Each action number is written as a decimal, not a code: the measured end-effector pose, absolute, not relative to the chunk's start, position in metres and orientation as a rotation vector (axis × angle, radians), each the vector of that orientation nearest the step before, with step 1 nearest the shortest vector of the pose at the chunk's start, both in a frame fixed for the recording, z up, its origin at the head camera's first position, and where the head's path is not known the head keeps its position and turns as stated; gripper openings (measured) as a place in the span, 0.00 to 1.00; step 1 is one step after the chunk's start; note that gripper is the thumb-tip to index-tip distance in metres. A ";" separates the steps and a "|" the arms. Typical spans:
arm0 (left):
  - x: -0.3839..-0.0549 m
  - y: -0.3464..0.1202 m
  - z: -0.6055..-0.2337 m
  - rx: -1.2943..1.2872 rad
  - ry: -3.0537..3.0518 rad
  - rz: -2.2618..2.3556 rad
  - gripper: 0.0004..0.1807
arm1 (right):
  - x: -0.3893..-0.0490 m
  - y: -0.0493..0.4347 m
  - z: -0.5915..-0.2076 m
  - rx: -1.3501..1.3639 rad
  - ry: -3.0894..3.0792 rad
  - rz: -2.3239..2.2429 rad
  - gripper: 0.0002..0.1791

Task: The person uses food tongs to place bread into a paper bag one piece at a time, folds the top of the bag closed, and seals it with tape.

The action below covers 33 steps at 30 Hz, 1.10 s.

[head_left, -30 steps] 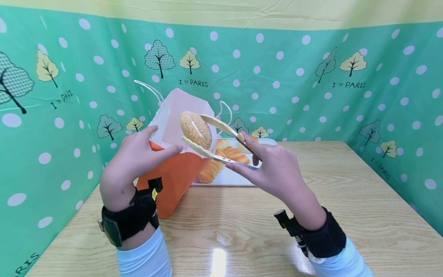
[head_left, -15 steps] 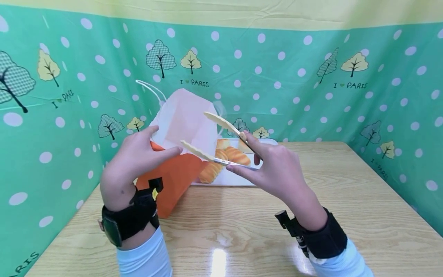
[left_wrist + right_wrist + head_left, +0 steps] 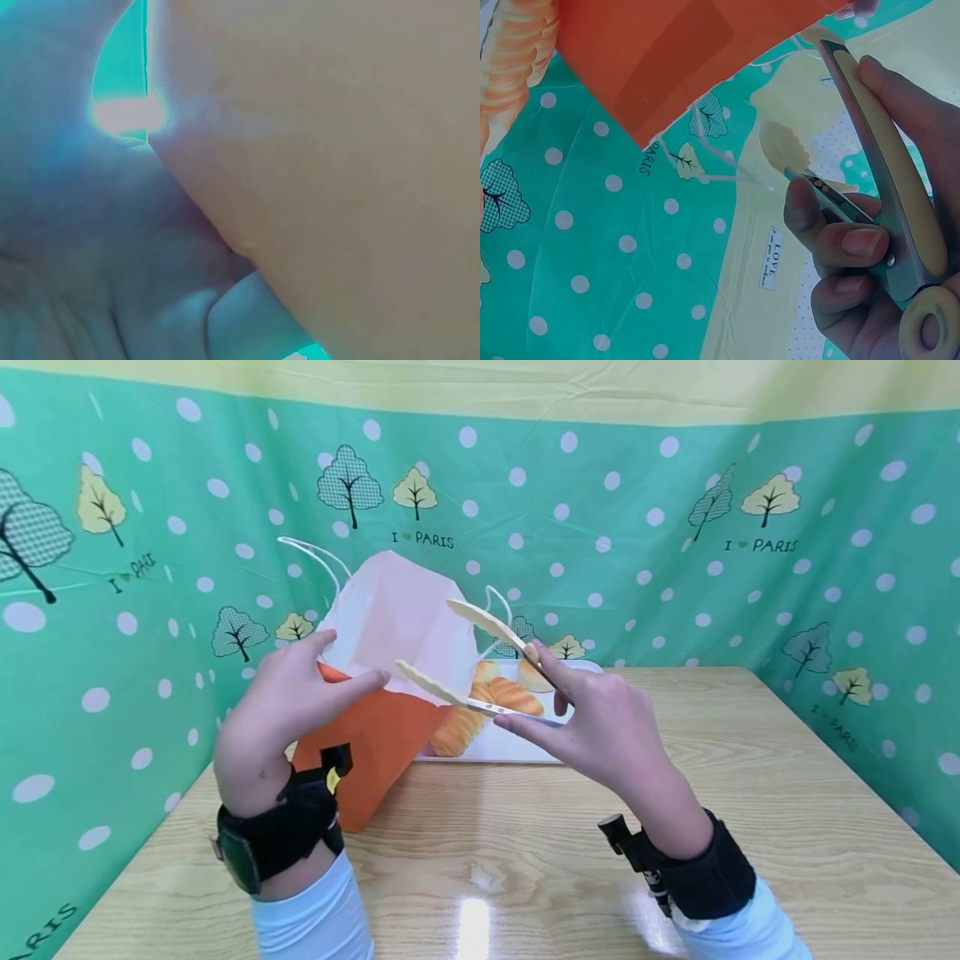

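An orange paper bag (image 3: 375, 747) with a pale inside and white cord handles leans on the table, its mouth tilted up toward me. My left hand (image 3: 288, 702) grips the bag's near-left rim, thumb lying along the edge. In the left wrist view the bag's wall (image 3: 322, 165) fills much of the picture beside the palm. My right hand (image 3: 596, 718) holds tongs (image 3: 491, 625) with cream scalloped tips, spread apart in front of the bag's mouth with nothing between them. The right wrist view shows fingers and thumb around the tongs' handles (image 3: 889, 165). The bag's bottom inside is hidden.
Behind the bag, a white tray (image 3: 517, 746) bears several breads, among them a striped orange loaf (image 3: 513, 696) and a round bun (image 3: 534, 677). The tray's left part is hidden by the bag. Green dotted cloth (image 3: 570, 535) walls the wooden table (image 3: 570, 860).
A sesame bun was between the tong tips at the bag's mouth; it left them and is out of sight now. The tong tips spread apart slightly. Both hands stay nearly in place.
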<state>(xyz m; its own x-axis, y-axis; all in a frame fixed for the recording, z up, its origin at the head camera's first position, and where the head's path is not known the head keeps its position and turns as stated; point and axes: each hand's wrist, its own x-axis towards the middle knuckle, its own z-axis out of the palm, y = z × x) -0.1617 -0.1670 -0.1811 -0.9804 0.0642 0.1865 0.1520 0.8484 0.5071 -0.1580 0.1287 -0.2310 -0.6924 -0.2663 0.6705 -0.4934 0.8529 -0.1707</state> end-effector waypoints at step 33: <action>-0.158 -0.171 -0.180 -0.095 -2.873 -0.850 0.56 | -0.191 0.183 -0.221 0.045 -2.357 0.554 0.45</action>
